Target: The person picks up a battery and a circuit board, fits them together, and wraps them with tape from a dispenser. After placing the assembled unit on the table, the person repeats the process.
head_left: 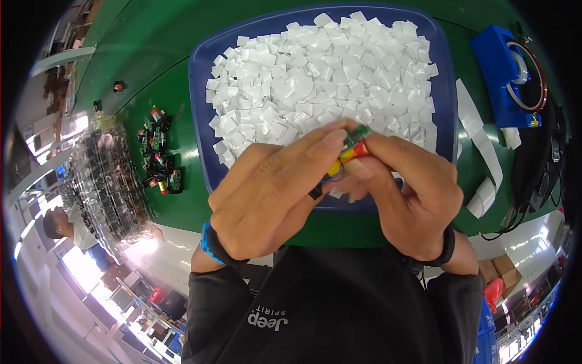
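Note:
Both my hands meet over the near edge of a blue tray [200,130]. Pinched between their fingertips is a small green circuit board [356,134] with a red and yellow cylinder attached to it. My left hand [273,191] lies over the board's left side, its fingers closed and covering part of the piece. With thumb and bent fingers, my right hand [412,188] grips it from the other side. A small black part pokes out beneath the left fingers. The tray holds a heap of small white squares [321,79].
Several similar circuit boards [159,145] lie in a cluster left of the tray. Beyond them are stacked clear plastic trays [109,176]. At the right stand a blue tape dispenser [506,76] and a curling white strip [482,133]. Another person [76,227] is at far left.

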`<move>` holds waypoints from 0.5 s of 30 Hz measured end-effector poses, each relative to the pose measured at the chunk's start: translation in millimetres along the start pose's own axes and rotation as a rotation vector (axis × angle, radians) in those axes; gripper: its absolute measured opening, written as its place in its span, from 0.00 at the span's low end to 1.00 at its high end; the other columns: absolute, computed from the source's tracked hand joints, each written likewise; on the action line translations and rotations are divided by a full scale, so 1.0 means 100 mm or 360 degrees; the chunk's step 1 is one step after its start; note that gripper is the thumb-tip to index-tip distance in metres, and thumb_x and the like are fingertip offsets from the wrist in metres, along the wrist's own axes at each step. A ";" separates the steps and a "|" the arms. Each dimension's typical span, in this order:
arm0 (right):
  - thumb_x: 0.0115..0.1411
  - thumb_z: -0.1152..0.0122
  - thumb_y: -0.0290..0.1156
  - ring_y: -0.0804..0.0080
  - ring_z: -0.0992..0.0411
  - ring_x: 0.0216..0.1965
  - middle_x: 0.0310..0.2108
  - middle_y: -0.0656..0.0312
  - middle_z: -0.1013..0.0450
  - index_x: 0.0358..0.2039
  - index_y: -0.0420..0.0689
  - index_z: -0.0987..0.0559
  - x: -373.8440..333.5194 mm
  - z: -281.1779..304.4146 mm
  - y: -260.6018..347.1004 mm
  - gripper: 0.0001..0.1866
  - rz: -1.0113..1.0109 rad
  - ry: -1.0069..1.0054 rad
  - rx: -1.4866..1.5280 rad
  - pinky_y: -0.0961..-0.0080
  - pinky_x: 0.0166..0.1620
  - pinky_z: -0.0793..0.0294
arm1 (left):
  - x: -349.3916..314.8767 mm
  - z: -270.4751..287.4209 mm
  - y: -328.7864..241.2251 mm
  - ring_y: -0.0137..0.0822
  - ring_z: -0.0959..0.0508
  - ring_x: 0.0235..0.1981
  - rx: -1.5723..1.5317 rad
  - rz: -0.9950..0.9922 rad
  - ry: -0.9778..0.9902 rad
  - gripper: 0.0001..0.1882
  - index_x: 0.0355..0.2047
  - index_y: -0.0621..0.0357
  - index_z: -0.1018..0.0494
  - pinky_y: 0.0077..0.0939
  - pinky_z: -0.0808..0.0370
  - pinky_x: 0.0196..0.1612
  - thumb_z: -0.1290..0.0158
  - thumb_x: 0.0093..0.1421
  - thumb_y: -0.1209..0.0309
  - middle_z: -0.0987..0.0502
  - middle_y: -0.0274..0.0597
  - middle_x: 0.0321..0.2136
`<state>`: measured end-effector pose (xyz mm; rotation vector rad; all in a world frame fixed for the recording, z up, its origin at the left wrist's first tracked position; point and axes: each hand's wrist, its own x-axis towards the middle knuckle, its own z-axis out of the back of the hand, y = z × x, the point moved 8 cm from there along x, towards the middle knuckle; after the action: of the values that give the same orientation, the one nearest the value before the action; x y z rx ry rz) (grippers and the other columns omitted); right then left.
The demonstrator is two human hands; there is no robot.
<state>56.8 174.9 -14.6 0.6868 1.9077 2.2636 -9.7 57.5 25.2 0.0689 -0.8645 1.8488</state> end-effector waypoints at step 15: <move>0.46 0.25 0.20 0.71 0.23 0.31 0.33 0.55 0.24 0.40 0.35 0.18 0.11 0.14 0.28 0.19 0.0424 0.0119 -0.0280 0.81 0.31 0.25 | -0.13 -0.27 0.35 0.30 0.21 0.29 -0.2007 0.1372 0.0368 0.13 0.48 0.70 0.30 0.21 0.20 0.28 0.47 0.65 0.75 0.23 0.46 0.37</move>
<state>58.5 185.3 16.2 0.8890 1.7072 2.6126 -24.2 56.3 -18.3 -1.4492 -1.9051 1.6110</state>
